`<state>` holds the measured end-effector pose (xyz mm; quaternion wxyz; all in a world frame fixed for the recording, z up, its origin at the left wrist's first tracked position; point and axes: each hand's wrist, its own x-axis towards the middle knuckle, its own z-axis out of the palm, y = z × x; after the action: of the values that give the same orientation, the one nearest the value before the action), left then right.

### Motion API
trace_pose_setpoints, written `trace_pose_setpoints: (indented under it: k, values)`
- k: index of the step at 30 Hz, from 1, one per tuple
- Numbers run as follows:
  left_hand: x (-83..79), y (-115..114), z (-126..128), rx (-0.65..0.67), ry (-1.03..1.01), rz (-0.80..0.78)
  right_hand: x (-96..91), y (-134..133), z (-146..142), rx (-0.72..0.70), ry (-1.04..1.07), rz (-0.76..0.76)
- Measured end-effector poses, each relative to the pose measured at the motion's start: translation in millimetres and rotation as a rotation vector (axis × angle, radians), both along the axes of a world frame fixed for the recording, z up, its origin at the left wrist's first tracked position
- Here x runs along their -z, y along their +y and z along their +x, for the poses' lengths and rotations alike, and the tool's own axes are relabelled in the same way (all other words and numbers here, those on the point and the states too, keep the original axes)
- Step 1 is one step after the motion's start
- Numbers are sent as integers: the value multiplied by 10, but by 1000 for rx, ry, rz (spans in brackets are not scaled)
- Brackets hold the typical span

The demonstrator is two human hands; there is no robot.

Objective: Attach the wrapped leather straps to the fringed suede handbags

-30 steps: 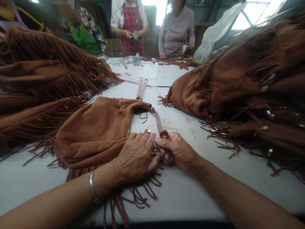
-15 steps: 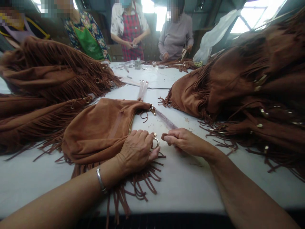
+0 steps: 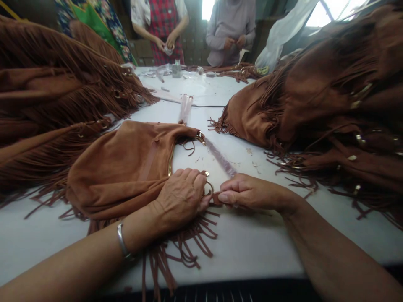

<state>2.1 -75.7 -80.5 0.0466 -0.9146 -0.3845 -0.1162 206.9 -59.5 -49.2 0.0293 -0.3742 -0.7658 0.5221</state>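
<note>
A brown suede handbag [image 3: 122, 163] with long fringe [image 3: 192, 243] lies flat on the white table in front of me. My left hand [image 3: 184, 195] is closed over the bag's near right corner, beside a metal ring [image 3: 208, 188]. My right hand [image 3: 244, 192] pinches a brown leather strap [image 3: 215, 198], whose left end is at the ring; whether it passes through the ring I cannot tell. A strip wrapped in clear plastic [image 3: 218, 157] runs from the bag's far metal fitting [image 3: 200, 135] toward my right hand.
Fringed brown bags are heaped at the left [image 3: 56, 88] and right [image 3: 308, 96]. Another plastic-wrapped strip [image 3: 185, 109] lies beyond the handbag. Several people stand across the table [image 3: 214, 96], near a small glass bottle [image 3: 176, 69] and a translucent plastic bag [image 3: 280, 37].
My right hand has brought the strap's end up to the ring; before, there was a gap between them. My left hand stays on the bag. The view has tipped downward.
</note>
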Motion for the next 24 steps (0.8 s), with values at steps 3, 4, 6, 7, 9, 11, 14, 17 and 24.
trace_pose_setpoints:
  k: [3,4,6,7,9,11,14,17,24]
  values:
    - [-11,3,-6,17,8,-16,-6,-20,-35,26,10,11]
    - [-15,5,-7,20,13,-19,-7,-29,-48,45,18,3]
    - [-21,13,-10,19,20,-17,-4,-44,-72,97,31,-38]
    - [-21,19,-13,19,20,-12,0,-51,-83,124,33,-65]
    - [-19,33,-20,23,24,-2,10,-63,-100,170,33,-106]
    - [-16,48,-26,36,28,3,24,-71,-114,207,37,-114]
    - [-27,64,-30,50,33,26,42,-80,-139,250,64,-69]
    - [-53,65,-27,67,51,47,57,-84,-174,306,96,18]
    - [-71,47,-32,196,90,7,94,-70,-178,305,97,86]
